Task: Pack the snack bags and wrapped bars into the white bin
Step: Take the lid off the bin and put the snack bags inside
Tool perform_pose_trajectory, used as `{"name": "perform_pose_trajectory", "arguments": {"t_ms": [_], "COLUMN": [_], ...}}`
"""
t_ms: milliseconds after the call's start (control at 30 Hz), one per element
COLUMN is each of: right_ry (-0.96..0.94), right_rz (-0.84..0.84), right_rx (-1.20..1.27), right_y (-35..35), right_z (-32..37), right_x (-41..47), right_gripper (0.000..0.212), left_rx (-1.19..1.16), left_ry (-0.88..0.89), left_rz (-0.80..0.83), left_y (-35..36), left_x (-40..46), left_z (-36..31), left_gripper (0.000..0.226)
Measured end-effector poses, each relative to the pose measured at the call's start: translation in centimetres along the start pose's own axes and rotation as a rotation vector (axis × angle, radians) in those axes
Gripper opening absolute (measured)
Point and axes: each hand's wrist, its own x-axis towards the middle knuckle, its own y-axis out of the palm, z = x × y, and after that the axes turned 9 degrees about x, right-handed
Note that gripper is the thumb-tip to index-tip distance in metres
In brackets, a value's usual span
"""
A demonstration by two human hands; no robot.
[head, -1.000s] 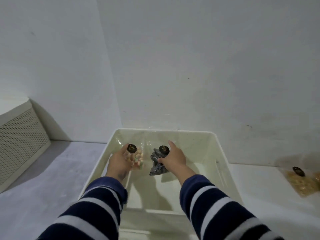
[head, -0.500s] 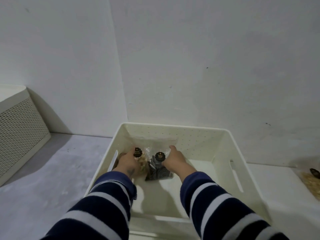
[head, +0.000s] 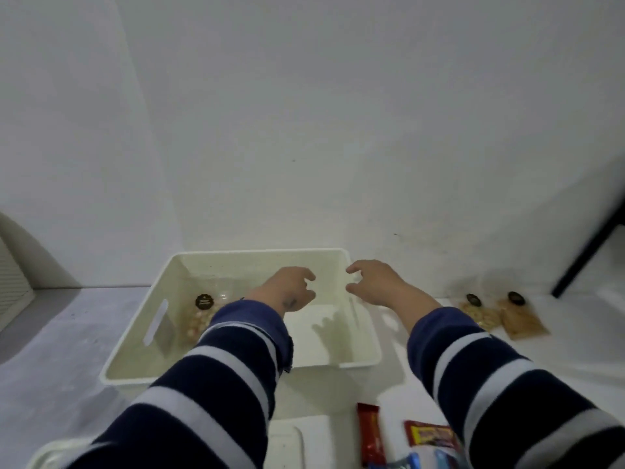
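Two snack bags [head: 500, 311] lie right of centre frame, just beyond my right hand [head: 375, 282], fingers loose & empty; left hand [head: 291, 289], also empty, over white bin [head: 236, 370].

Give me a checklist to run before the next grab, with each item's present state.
1. Left hand free: ok, fingers loosely curled, holding nothing.
2. Right hand free: ok, holding nothing, above the bin's right wall.
3. Bin has room: ok, bare floor on its right side.
4. A bag in the bin: ok, lies at the left; a second one cannot tell, sleeve hides it.
5. Next bags clear to grasp: ok, two lie right of the bin.
6. Bars packed: not ok, on the table in front.
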Motion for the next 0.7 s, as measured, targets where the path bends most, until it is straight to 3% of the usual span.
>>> {"name": "perform_pose_trajectory", "arguments": {"t_ms": [333,533,633,700], "right_ry": [0.202,0.337,0.395,0.406], "right_rz": [-0.038,-0.02,-0.084,-0.138], "right_rx": [-0.016,0.001,0.052,0.139], "right_y": [-10.6,-13.1,-13.4,-13.3], "right_z": [-19.9,-33.0,-37.7,-40.0], "right_x": [-1.7,0.4,1.9,3.3], "right_gripper": [0.043,0.039,0.028,0.033], "left_rx": [-0.05,-0.261,-0.332,-0.4], "left_ry": [0.16,0.095,0.042,-0.03], "left_rz": [0.052,0.058,0.046,0.031], "left_y": [8.3,18.3,22.5,24.4], "left_x": [5.3,10.0,12.4,14.1], "left_z": [-19.4,-27.3,-29.3,-30.2], "left_gripper": [0.039,0.042,0.046,0.048]}}
